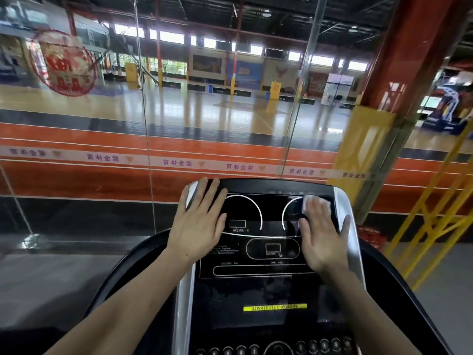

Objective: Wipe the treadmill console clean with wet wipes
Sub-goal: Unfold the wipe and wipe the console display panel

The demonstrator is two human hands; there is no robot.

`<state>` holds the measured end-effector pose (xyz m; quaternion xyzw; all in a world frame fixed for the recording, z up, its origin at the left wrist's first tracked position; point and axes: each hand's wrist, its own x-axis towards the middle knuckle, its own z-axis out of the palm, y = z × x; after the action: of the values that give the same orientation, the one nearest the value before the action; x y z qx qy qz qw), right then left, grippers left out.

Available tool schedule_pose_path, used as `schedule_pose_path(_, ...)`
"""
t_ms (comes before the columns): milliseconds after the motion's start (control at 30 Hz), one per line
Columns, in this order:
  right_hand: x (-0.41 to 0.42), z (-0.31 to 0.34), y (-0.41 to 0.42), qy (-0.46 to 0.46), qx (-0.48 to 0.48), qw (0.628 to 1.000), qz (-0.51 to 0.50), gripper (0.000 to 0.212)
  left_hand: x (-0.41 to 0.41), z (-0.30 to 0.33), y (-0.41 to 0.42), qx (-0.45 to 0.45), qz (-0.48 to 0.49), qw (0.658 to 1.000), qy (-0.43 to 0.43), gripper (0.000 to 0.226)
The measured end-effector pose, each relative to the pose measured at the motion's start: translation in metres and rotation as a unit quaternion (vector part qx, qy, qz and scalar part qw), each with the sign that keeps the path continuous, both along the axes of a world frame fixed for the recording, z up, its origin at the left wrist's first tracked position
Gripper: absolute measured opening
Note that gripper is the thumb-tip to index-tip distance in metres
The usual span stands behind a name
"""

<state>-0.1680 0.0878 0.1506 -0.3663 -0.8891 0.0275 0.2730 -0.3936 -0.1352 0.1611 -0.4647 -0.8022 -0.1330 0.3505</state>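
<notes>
Beyond a wall of glass panels (230, 98) lies a big indoor sports hall with a shiny wooden court floor (204, 108), an orange running track (179, 149) along the near edge and a row of bright windows under a dark roof. A thick red column (399, 47) with a yellow padded base rises on the right, next to yellow metal railings (435, 201), and a round red sticker (64, 62) is stuck on the glass at upper left. A pale strip with purple lettering (179, 162) runs across the glass just above the machine. In the foreground stands the treadmill console (256, 252), a black panel with white curved lines and small display boxes, framed by silver side rails (183, 303) and black curved handles. A yellow warning label (275, 307) sits lower on the panel, and a row of round buttons (256, 351) lines the bottom edge. The left hand (199, 221) lies flat and open on the upper left corner of the console, fingers spread, holding nothing. The right hand (323, 237) is also flat with fingers extended, pressing a white wet wipe (311, 202) against the upper right part of the panel; the wipe shows just past the fingertips, by the right silver rail. Both bare forearms reach in from the bottom.
</notes>
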Motion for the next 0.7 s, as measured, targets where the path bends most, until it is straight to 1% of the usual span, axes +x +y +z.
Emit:
schedule_pose_path(67,-0.009,0.002,-0.008,0.006,-0.016,1.000,-0.010,0.073,-0.001,0.001,0.001,-0.009,0.005,1.000,0.000,0.061)
schedule_pose_path(100,-0.019,0.003,-0.022,0.007,-0.010,1.000,0.003,0.071,-0.001,0.001,0.001,-0.014,0.008,1.000,0.000,0.061)
schedule_pose_path(133,-0.030,0.002,-0.039,0.004,0.007,0.999,0.032,0.069,0.000,-0.001,0.000,-0.018,0.009,1.000,0.003,0.062)
schedule_pose_path(200,-0.051,-0.003,-0.072,-0.031,0.055,0.992,0.108,0.066,-0.001,-0.002,0.000,-0.024,0.003,1.000,0.006,0.063)
schedule_pose_path(267,-0.059,-0.003,-0.082,-0.066,0.084,0.983,0.148,0.066,-0.002,-0.002,-0.001,-0.026,-0.002,1.000,0.006,0.064)
schedule_pose_path(367,-0.035,0.002,-0.046,-0.071,0.098,0.986,0.116,0.072,-0.002,-0.002,-0.001,-0.027,0.001,1.000,0.004,0.064)
schedule_pose_path(433,-0.006,0.004,-0.009,-0.046,0.070,0.995,0.062,0.074,-0.001,-0.002,0.000,-0.031,0.003,0.999,0.005,0.064)
schedule_pose_path(500,0.013,0.005,0.015,-0.041,0.032,0.999,0.012,0.072,-0.001,-0.003,0.001,-0.033,0.005,0.999,0.005,0.065)
schedule_pose_path(600,0.016,0.003,0.018,-0.031,0.027,0.999,-0.010,0.072,0.000,-0.002,0.000,-0.039,0.007,0.999,0.004,0.065)
schedule_pose_path(700,0.015,-0.007,0.007,-0.020,-0.004,1.000,-0.021,0.075,-0.001,-0.003,-0.001,-0.035,0.007,0.999,0.003,0.065)
